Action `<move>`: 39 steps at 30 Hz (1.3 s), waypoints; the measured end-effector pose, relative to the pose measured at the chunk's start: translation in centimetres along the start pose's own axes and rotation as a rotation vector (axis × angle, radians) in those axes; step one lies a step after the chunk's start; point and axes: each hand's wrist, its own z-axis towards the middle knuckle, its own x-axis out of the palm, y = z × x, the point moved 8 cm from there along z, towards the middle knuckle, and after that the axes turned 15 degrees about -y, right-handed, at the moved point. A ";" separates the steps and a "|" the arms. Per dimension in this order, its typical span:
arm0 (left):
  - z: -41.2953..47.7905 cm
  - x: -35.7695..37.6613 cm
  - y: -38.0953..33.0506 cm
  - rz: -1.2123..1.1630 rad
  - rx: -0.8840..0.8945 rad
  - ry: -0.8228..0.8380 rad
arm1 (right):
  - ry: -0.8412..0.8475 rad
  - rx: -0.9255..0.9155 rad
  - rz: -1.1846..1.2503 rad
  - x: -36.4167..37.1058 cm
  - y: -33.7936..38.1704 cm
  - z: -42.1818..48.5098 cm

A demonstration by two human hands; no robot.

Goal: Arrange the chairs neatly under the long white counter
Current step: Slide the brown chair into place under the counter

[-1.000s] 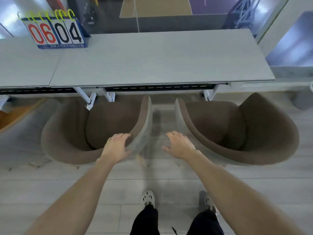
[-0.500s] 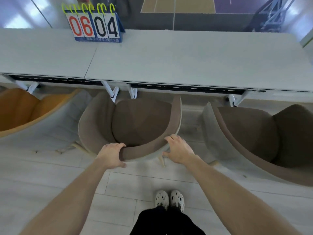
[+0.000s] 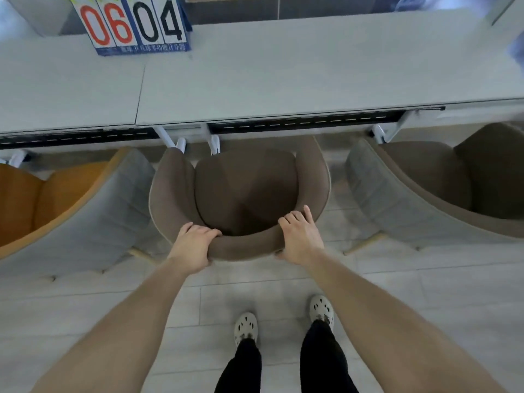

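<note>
While left hand (image 3: 195,248), right hand (image 3: 297,239) grip middle chair (image 3: 243,191) back, orange chair (image 3: 28,205) left, brown chair (image 3: 425,177) right, counter legs (image 3: 214,143) ahead.

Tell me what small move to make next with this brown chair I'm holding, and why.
Probably push it straight forward. Your left hand and right hand both grip the backrest of the brown upholstered tub chair, which faces the long white counter, yet nearly all its seat sits out from under the edge.
</note>
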 end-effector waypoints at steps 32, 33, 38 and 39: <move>-1.4 0.7 -2.7 0.037 0.028 -0.018 | 0.023 0.066 0.031 0.6 -1.4 -2.9; -1.4 0.7 -2.8 0.039 0.033 -0.026 | 0.039 0.055 0.033 0.7 -1.4 -2.8; -0.8 0.7 -2.8 0.034 0.020 -0.042 | 0.050 0.034 0.015 0.6 -1.8 -2.2; -0.9 0.5 -3.0 0.028 0.010 -0.039 | 0.068 0.033 -0.002 0.7 -1.8 -2.1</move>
